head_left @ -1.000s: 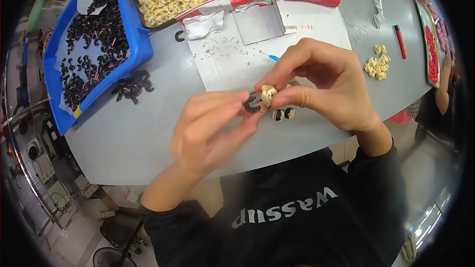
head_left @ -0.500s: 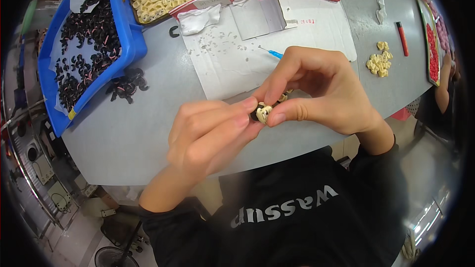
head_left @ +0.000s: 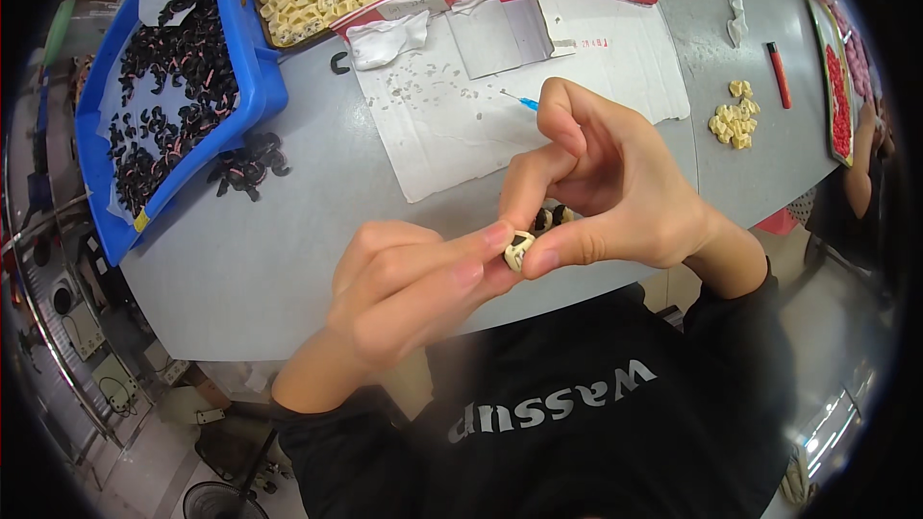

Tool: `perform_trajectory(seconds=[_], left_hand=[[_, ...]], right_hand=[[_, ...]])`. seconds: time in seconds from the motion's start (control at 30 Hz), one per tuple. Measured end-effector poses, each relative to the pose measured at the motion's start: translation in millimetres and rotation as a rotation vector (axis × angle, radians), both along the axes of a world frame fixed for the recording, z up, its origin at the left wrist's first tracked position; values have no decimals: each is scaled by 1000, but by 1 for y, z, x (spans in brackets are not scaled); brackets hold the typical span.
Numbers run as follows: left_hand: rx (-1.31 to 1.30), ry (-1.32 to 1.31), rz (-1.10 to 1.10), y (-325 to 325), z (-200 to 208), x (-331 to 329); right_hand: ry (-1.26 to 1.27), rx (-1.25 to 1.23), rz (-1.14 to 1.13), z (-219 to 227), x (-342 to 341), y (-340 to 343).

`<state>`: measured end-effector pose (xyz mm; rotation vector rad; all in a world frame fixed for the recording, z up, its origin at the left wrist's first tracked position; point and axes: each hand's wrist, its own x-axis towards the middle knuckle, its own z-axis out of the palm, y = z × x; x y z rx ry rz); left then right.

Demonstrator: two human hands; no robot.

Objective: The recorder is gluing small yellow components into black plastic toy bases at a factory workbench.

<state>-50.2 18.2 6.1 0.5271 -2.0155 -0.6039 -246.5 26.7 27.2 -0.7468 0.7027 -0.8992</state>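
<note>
In hand: left hand (head_left: 404,290) and right hand (head_left: 646,200) pinch one cream-and-black piece (head_left: 519,252) between them.
Seemingly done: two similar pieces (head_left: 543,220) (partly hidden) behind right hand.
Still loose: cream pieces (head_left: 735,124) rightward, black curved pieces (head_left: 248,167) leftward.

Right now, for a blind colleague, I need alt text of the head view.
Left hand and right hand pinch a small cream and black piece at a gray table, a blue bin of black pieces at left.

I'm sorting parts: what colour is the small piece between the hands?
The small piece is cream and black, best seen in the head view.
</note>
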Motion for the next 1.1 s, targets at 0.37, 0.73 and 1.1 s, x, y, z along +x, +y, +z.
perform_trajectory(seconds=[0.37, 0.73, 1.1], left_hand=[[255, 221, -180, 1, -4, -12], [258, 188, -386, 0, -1, -3], [205, 230, -270, 15, -1, -3]], right_hand=[[-166, 3, 96, -5, 1, 6], [-223, -41, 247, -12, 3, 10], [-235, -17, 263, -12, 6, 13]])
